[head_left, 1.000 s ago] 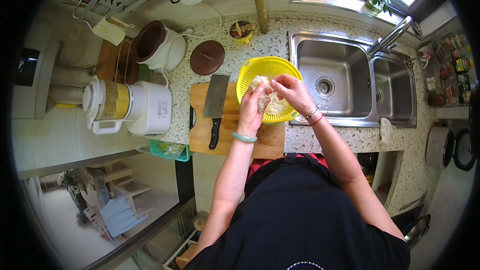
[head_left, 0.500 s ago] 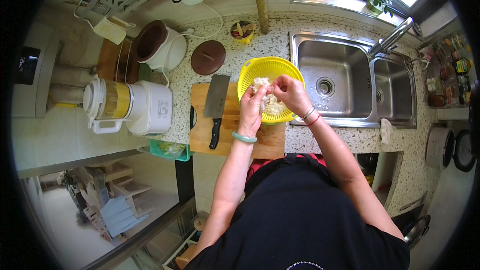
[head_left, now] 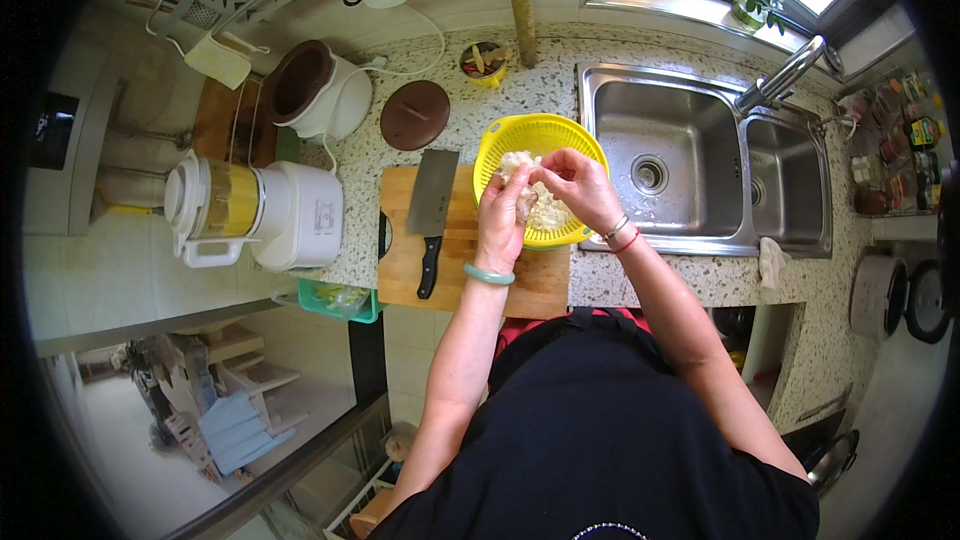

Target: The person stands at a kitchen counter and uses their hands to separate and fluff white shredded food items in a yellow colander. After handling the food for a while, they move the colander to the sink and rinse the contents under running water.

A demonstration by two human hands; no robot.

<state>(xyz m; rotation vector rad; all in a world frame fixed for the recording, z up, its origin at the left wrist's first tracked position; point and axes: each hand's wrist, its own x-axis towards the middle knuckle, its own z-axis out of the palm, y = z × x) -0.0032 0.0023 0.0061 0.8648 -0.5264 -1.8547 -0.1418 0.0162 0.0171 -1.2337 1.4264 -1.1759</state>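
A: How far along did we put the work, biggest things first?

B: Partway, in our judgement; the speckled counter (head_left: 645, 280) ran across the view, with the steel sink (head_left: 680, 120) set into it on the right; the wooden cutting board (head_left: 480, 260) lay on the left; between them we noted the yellow colander (head_left: 540, 132), overlapping the board's corner in our view; the cleaver (head_left: 433, 192) lay flat on the board, handle toward the person, neither hand on it.

A: Done, and left?

B: White pieces (head_left: 550, 212) lay loose inside the colander, and we counted those as done; one white clump (head_left: 516, 161) was in hand above it, held over the left part, and we counted that as left; what it was made of, and whether more waited elsewhere, we could not tell.

A: And the pose?

B: We saw the left forearm (head_left: 462, 340) and right forearm (head_left: 665, 290) rise from below and converge over the colander; the left hand (head_left: 500, 218) pointed away from the body, thumb and fingers closed around the clump; the right hand (head_left: 585, 195) angled in from the right, thumb and fingertips drawn together in a pinch at the clump's edge; whether a shred sat between them, we could not tell.
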